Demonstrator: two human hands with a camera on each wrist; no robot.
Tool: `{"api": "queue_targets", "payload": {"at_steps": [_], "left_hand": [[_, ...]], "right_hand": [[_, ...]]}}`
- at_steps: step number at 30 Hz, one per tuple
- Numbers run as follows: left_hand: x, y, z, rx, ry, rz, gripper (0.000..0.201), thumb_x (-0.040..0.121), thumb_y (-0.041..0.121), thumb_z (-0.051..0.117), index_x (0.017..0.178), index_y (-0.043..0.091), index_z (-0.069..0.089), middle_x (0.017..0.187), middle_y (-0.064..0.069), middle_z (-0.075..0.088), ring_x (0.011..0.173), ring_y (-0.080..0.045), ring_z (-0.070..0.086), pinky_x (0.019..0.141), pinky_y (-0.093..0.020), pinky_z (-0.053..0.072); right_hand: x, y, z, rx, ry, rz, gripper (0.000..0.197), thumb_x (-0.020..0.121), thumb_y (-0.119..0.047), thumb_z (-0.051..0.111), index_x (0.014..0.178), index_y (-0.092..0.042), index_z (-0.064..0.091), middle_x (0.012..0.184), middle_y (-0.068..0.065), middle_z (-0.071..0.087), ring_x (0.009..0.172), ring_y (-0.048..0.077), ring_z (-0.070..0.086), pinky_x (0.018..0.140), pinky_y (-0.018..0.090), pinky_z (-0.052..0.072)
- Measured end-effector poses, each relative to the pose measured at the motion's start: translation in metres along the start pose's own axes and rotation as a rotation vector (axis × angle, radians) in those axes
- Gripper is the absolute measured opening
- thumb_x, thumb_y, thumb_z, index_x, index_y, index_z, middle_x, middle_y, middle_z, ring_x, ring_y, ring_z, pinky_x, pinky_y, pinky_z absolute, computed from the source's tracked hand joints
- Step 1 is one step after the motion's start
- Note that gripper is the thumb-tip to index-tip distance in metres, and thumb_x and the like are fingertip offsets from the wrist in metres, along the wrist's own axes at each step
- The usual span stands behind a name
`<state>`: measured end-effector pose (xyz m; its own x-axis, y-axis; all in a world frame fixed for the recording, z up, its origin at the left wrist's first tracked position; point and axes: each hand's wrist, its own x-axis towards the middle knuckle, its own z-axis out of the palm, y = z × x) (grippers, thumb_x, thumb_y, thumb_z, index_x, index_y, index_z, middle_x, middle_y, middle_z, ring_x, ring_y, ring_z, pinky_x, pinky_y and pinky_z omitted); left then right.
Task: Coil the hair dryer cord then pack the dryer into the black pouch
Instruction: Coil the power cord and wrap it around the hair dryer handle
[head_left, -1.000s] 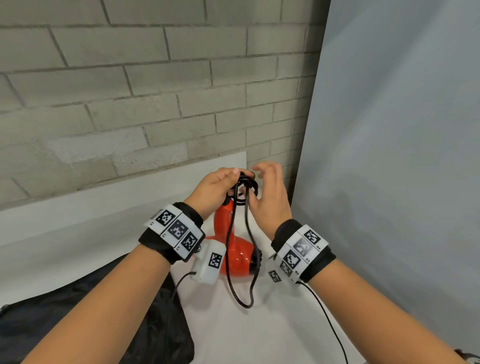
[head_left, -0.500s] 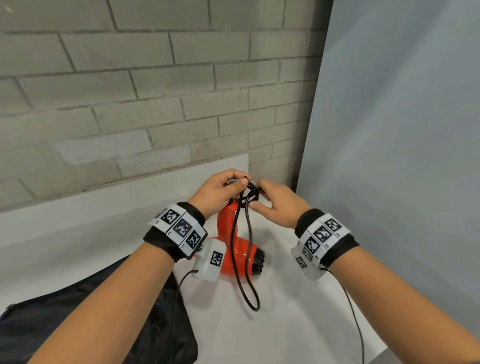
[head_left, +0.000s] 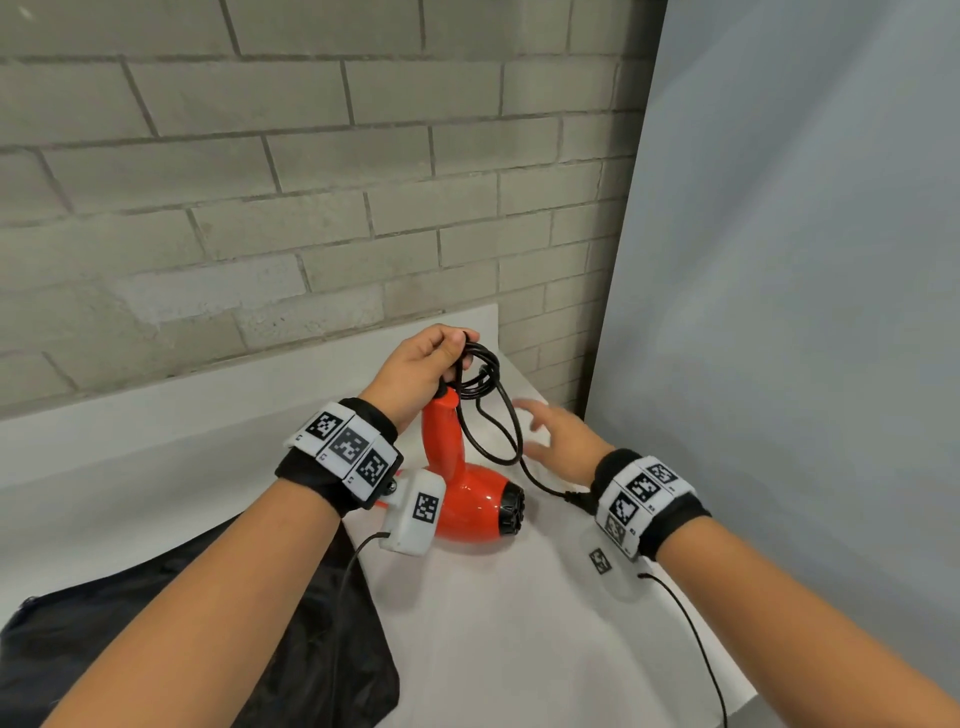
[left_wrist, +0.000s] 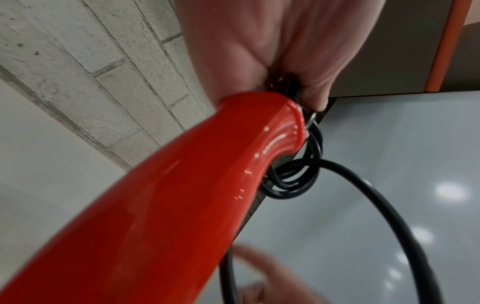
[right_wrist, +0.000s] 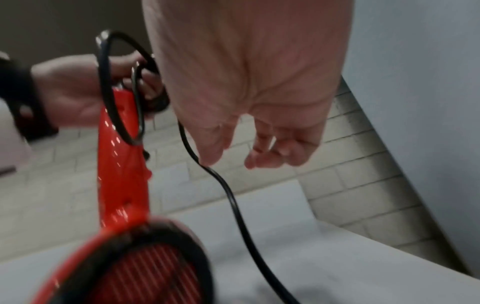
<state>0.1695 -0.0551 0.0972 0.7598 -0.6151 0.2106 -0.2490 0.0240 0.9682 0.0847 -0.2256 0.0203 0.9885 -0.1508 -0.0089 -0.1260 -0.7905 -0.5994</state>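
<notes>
A red hair dryer (head_left: 470, 501) stands on the white table (head_left: 493, 623), handle up. My left hand (head_left: 421, 366) grips the top of the handle (left_wrist: 182, 205) together with small loops of the black cord (head_left: 480, 371). The rest of the cord (right_wrist: 233, 205) trails down to the right, toward a plug end beside my right wrist. My right hand (head_left: 558, 434) hovers open just right of the cord, fingers spread, holding nothing. The black pouch (head_left: 182, 639) lies flat at the lower left, partly under my left forearm.
A grey brick wall (head_left: 311, 182) rises behind the table. A smooth grey panel (head_left: 779, 312) stands close on the right. The table's right edge runs near my right forearm. Thin sensor cables hang from both wristbands.
My right hand has let go of the cord at the handle top and dropped down to the right, opening. The cord's long loop has swung right; my left hand keeps holding.
</notes>
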Motion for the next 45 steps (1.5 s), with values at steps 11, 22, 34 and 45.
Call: {"api": "queue_targets", "payload": {"at_steps": [11, 22, 34, 45], "left_hand": [[-0.006, 0.004, 0.003, 0.023, -0.053, -0.026, 0.028, 0.097, 0.024, 0.033, 0.089, 0.02, 0.059, 0.064, 0.004, 0.047, 0.045, 0.001, 0.038, 0.054, -0.016, 0.033], [-0.007, 0.002, 0.005, 0.016, -0.069, -0.039, 0.031, 0.097, 0.029, 0.033, 0.09, 0.018, 0.061, 0.056, 0.01, 0.048, 0.046, 0.0, 0.038, 0.058, -0.02, 0.036], [-0.004, 0.006, 0.011, 0.122, -0.083, -0.044, 0.041, 0.097, 0.032, 0.031, 0.097, 0.002, 0.059, 0.053, 0.01, 0.048, 0.044, 0.0, 0.038, 0.052, -0.011, 0.037], [-0.006, 0.006, 0.007, 0.059, -0.097, -0.041, 0.012, 0.092, 0.013, 0.047, 0.087, 0.019, 0.056, 0.065, 0.004, 0.043, 0.046, 0.001, 0.042, 0.054, -0.012, 0.04]], "right_hand": [[0.034, -0.015, 0.019, 0.351, 0.175, 0.151, 0.023, 0.093, -0.012, 0.045, 0.108, -0.003, 0.06, 0.078, 0.007, 0.054, 0.056, 0.015, 0.049, 0.039, 0.007, 0.039], [0.031, -0.019, 0.015, 0.273, 0.132, -0.119, 0.054, 0.086, -0.02, 0.06, 0.136, -0.02, 0.038, 0.127, 0.016, 0.045, 0.111, 0.023, 0.049, 0.091, 0.019, 0.039], [0.03, -0.007, -0.005, 0.28, 0.2, 0.117, 0.017, 0.092, -0.006, 0.043, 0.086, -0.005, 0.059, 0.075, 0.011, 0.05, 0.075, 0.022, 0.046, 0.061, 0.021, 0.038], [0.025, 0.036, -0.009, -0.025, 0.041, 0.275, 0.029, 0.089, -0.008, 0.046, 0.114, -0.014, 0.06, 0.11, 0.015, 0.062, 0.095, 0.028, 0.059, 0.079, 0.031, 0.047]]}}
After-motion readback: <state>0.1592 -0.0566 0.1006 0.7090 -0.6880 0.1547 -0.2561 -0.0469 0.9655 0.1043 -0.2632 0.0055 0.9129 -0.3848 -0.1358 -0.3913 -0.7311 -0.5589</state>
